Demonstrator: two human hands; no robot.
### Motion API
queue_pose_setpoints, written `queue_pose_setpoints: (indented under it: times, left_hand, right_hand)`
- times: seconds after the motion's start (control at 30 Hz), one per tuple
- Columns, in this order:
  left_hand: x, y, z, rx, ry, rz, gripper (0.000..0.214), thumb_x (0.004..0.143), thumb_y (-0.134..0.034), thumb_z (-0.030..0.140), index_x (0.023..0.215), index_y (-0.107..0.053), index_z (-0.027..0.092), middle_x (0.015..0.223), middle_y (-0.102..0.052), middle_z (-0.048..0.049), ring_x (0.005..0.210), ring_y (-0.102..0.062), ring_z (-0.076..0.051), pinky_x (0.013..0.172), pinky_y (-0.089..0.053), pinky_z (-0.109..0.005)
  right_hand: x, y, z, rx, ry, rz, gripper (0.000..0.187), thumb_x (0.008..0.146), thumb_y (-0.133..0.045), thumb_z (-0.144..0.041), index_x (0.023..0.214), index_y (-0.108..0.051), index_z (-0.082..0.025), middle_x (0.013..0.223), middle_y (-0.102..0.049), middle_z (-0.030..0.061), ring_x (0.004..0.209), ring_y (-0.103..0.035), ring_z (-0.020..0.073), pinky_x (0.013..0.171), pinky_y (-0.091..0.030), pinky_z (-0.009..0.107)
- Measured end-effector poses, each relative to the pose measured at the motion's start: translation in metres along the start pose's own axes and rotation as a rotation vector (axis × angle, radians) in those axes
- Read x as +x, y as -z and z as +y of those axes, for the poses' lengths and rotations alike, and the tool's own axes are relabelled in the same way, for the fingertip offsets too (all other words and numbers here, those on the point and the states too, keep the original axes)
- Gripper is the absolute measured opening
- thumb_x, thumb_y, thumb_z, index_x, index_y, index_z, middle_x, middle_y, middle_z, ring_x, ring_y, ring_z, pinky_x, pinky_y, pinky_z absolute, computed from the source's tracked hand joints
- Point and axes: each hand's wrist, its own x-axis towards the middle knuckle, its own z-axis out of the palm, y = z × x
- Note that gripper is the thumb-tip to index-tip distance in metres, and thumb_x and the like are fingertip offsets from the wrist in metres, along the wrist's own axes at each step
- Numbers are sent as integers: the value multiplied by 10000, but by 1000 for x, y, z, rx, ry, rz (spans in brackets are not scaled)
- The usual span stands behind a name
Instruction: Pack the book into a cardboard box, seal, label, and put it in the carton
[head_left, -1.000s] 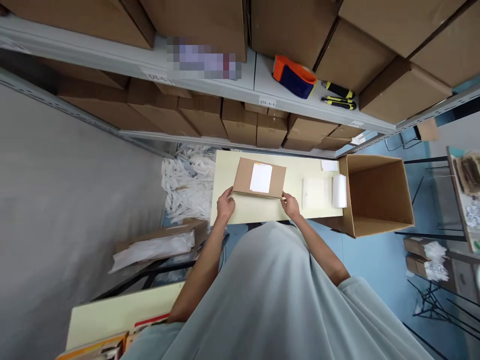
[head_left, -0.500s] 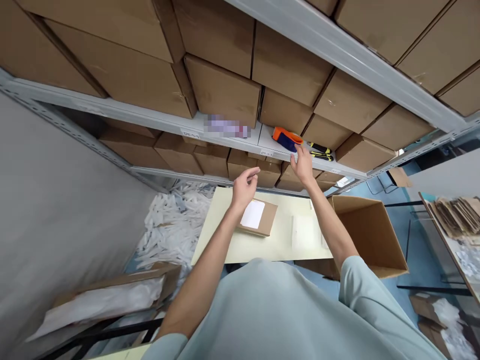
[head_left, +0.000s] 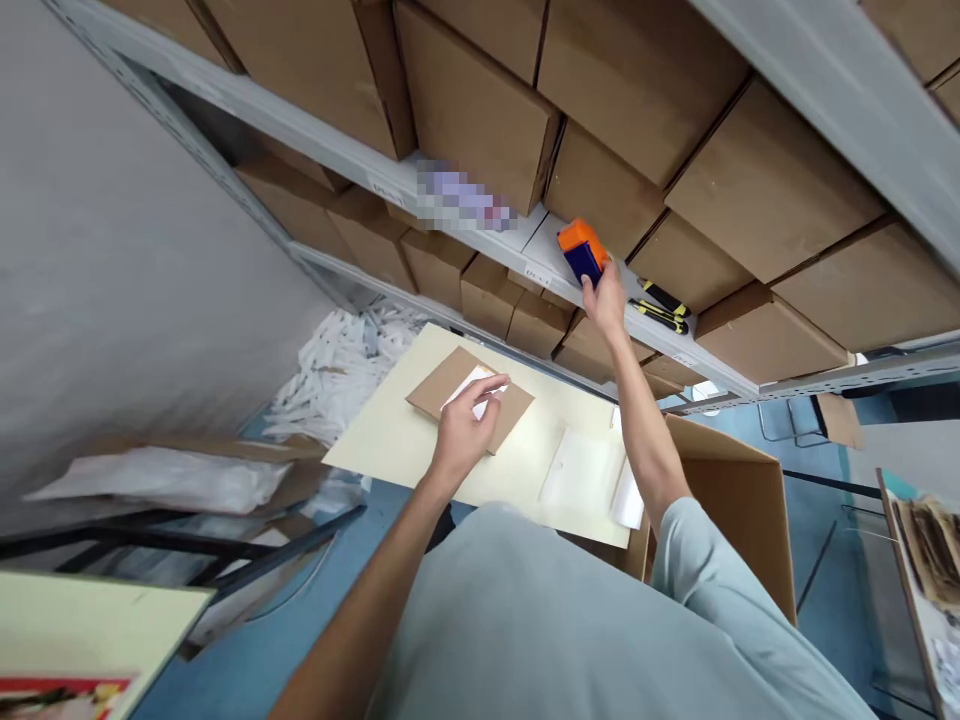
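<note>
A flat brown parcel (head_left: 439, 385) with a white label lies on the pale yellow table (head_left: 390, 440). My left hand (head_left: 465, 430) rests on its near right part, fingers bent over the label. My right hand (head_left: 606, 298) is raised to the grey shelf (head_left: 540, 245) and grips the orange and blue tape dispenser (head_left: 581, 250), which stands tilted up off the shelf edge. A white envelope (head_left: 581, 470) and a white roll (head_left: 628, 500) lie on the table's right end.
An open cardboard box (head_left: 739, 520) stands right of the table. Two yellow-black knives (head_left: 660, 305) lie on the shelf beside the dispenser. Cardboard boxes (head_left: 480, 110) fill the shelves. White packing scraps (head_left: 337, 365) are heaped on the floor at left.
My left hand came down from mid-air onto the parcel. My right hand has closed on the tape dispenser and tipped it up. The head has turned, so the view is rotated.
</note>
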Motion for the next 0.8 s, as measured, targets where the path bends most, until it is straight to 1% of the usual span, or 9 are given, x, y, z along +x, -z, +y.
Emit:
queue_pose_setpoints:
  times: [0.07, 0.13, 0.23, 0.33, 0.4, 0.5, 0.67, 0.73, 0.8]
  left_hand:
    - [-23, -11, -5, -4, 11, 48, 308, 1048, -611, 346, 1274, -801, 258, 1328, -819, -91, 1280, -773, -294, 1162, -626, -472]
    - [-47, -23, -5, 32, -9, 104, 305, 1069, -608, 355, 1302, -782, 265, 1330, -802, -95, 1258, -773, -288, 1138, -637, -470]
    - [-81, -38, -6, 121, -40, 168, 271, 1085, -632, 400, 1287, -764, 277, 1281, -765, -110, 1215, -761, -282, 1105, -643, -464]
    - [-110, -43, -13, 164, -9, 210, 265, 1066, -690, 448, 1264, -725, 277, 1219, -730, -114, 1152, -750, -274, 1047, -653, -452]
    - [-125, -38, -15, 167, 13, 218, 264, 1053, -718, 450, 1246, -700, 271, 1180, -727, -104, 1089, -748, -259, 1003, -659, -440]
    - [-142, -25, -11, 185, 7, 175, 205, 1066, -706, 427, 1197, -707, 268, 1142, -744, -82, 1030, -744, -236, 971, -658, -414]
    - [-163, -5, 2, 226, -36, 89, 196, 1092, -672, 408, 1187, -746, 252, 1155, -779, -67, 1001, -748, -213, 942, -657, -377]
    - [-167, 3, 7, 236, -44, 73, 198, 1080, -689, 406, 1181, -757, 251, 1133, -785, -62, 974, -747, -208, 915, -657, -366]
    - [-166, 12, 13, 237, -64, 109, 244, 1061, -709, 410, 1239, -754, 249, 1167, -781, -68, 972, -742, -208, 882, -652, -362]
  right_hand:
    - [-62, -12, 5, 318, 70, -7, 522, 1133, -499, -524, 1514, -507, -168, 1422, -721, 201, 1355, -693, 364, 1205, -551, 572]
    - [-139, -29, 4, 623, 66, -104, 571, 1098, -533, -672, 1446, -557, -220, 1370, -754, 157, 1324, -715, 327, 1198, -576, 521]
    - [-246, -51, -6, 909, -101, -297, 595, 1025, -643, -740, 1355, -603, -247, 1340, -781, 135, 1288, -750, 314, 1170, -616, 493]
    - [-308, -57, -14, 1012, -234, -388, 590, 981, -708, -752, 1295, -611, -263, 1325, -791, 124, 1269, -765, 311, 1174, -624, 503]
    - [-326, -53, -18, 1032, -246, -405, 591, 969, -730, -755, 1285, -612, -270, 1331, -784, 120, 1279, -760, 306, 1189, -613, 496]
    - [-337, -39, -24, 1054, -204, -451, 604, 975, -735, -757, 1313, -631, -267, 1340, -784, 118, 1287, -754, 296, 1196, -601, 474]
    - [-352, -21, -37, 1129, -152, -657, 636, 1026, -674, -762, 1376, -691, -231, 1391, -799, 124, 1316, -752, 305, 1212, -582, 499]
    - [-358, -21, -38, 1087, -151, -647, 657, 1013, -675, -791, 1337, -719, -221, 1351, -817, 122, 1273, -770, 305, 1184, -598, 492]
    - [-362, -21, -34, 999, -118, -632, 670, 999, -695, -797, 1333, -724, -216, 1327, -824, 118, 1243, -778, 303, 1150, -615, 477]
